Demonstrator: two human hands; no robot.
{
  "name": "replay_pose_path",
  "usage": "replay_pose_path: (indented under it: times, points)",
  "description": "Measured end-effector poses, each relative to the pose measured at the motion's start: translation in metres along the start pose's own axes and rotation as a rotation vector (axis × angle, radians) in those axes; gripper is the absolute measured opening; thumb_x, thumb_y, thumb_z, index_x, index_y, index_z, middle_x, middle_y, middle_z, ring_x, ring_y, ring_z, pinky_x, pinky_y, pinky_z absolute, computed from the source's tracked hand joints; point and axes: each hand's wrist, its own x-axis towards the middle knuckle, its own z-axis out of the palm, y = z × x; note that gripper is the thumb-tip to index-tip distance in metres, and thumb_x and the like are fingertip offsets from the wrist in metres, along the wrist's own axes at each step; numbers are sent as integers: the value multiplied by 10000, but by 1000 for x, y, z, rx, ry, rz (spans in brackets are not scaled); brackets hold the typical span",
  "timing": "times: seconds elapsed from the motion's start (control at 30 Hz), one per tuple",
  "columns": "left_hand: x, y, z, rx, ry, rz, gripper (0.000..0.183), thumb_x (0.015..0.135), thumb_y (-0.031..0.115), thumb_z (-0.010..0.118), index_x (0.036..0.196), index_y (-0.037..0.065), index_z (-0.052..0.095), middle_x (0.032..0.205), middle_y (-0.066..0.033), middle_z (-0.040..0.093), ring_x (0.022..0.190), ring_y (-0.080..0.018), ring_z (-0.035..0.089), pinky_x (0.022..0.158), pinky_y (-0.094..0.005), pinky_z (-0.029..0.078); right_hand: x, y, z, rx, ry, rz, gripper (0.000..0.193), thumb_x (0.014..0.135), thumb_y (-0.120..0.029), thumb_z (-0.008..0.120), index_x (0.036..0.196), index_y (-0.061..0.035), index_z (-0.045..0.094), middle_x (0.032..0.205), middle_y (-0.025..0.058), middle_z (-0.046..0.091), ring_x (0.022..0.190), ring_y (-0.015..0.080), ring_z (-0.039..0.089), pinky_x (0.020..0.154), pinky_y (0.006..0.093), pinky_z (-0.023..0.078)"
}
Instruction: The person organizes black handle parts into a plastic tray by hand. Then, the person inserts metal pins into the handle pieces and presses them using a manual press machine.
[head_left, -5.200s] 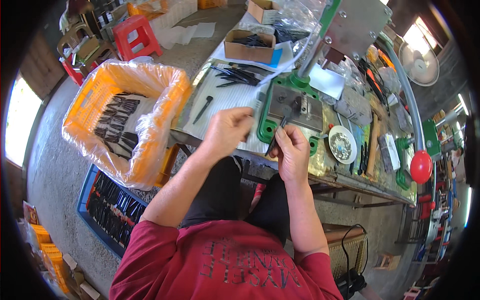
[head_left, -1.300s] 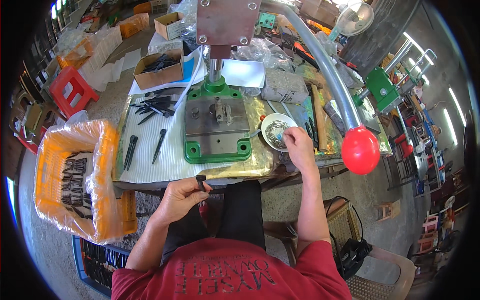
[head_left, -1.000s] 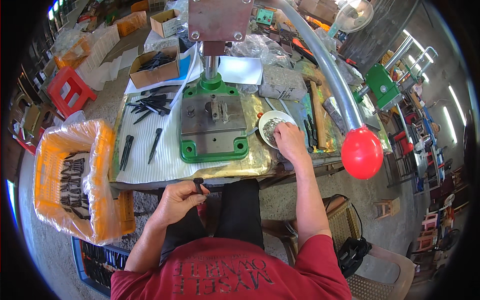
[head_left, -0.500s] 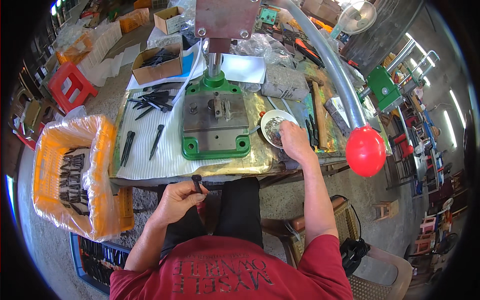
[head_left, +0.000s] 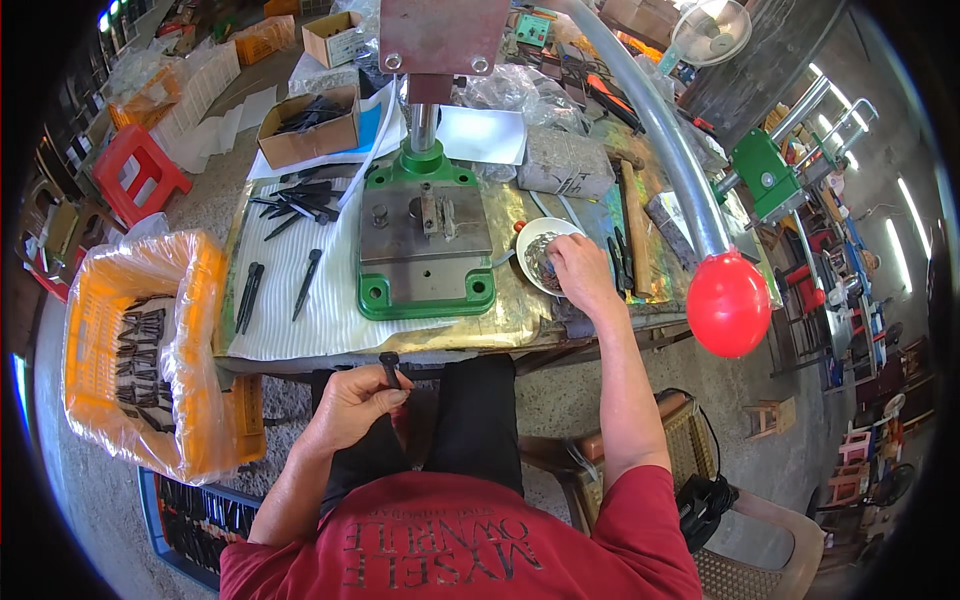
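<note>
My left hand [head_left: 354, 408] is closed around a short black rod-like part with a wider head [head_left: 390, 365], held at the table's front edge above my lap. The part's head pokes up past my thumb and fingers. My right hand [head_left: 584, 274] reaches into a white bowl [head_left: 526, 236] of small shiny metal pieces. Its fingers are bent together at the bowl's right side, and whatever they pinch is hidden. Between and beyond both hands stands a green hand press [head_left: 427, 303] with a metal block on its bed.
Black pointed parts [head_left: 307, 284] lie on white foam at left, near a cardboard box [head_left: 305, 150]. A lined orange crate [head_left: 95, 330] stands left of the table. The press lever's red ball [head_left: 729, 304] hangs right of my forearm. A hammer [head_left: 635, 235] lies beyond the bowl.
My right hand has shifted slightly within the bowl, its fingers still among the metal pieces. The left hand keeps the black part in nearly the same place. The view has moved a little.
</note>
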Motion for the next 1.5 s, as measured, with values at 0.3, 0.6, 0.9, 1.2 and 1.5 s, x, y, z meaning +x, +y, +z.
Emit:
replay_pose_path:
  times: [0.3,0.6,0.9,1.2,1.5]
  points:
    - [-1,1,2,-4,-19,-30,115,772,41,564,866,-25,567,743,-31,560,640,-72,512,612,-203,437,13,-3,3,-275,-183,-73,120,745,-106,457,827,-27,493,839,142,542,836,320,500,698,441,358]
    - [-3,1,3,-31,11,-10,86,782,31,545,842,-25,572,669,-7,540,600,-55,492,558,-190,413,5,0,-6,-29,-130,-58,95,747,-87,443,804,-13,459,820,174,524,798,344,492,672,423,371]
    - [-1,3,7,-47,-11,-6,91,787,37,542,846,-26,568,664,-2,526,604,-54,480,558,-192,408,0,15,0,171,-13,-141,74,737,-56,479,767,1,442,741,156,497,722,329,468,637,377,372]
    - [7,0,9,-111,48,37,111,800,79,544,871,-5,563,675,7,527,599,-41,476,539,-176,395,-13,-5,-7,619,-63,-9,67,788,-53,469,747,-12,436,669,35,460,633,134,464,574,266,373]
    - [3,3,10,-120,34,1,165,800,146,561,874,-1,569,693,7,538,626,-44,494,562,-175,410,-11,4,0,1681,272,215,31,764,-30,526,764,-19,496,711,65,525,558,137,477,496,250,369]
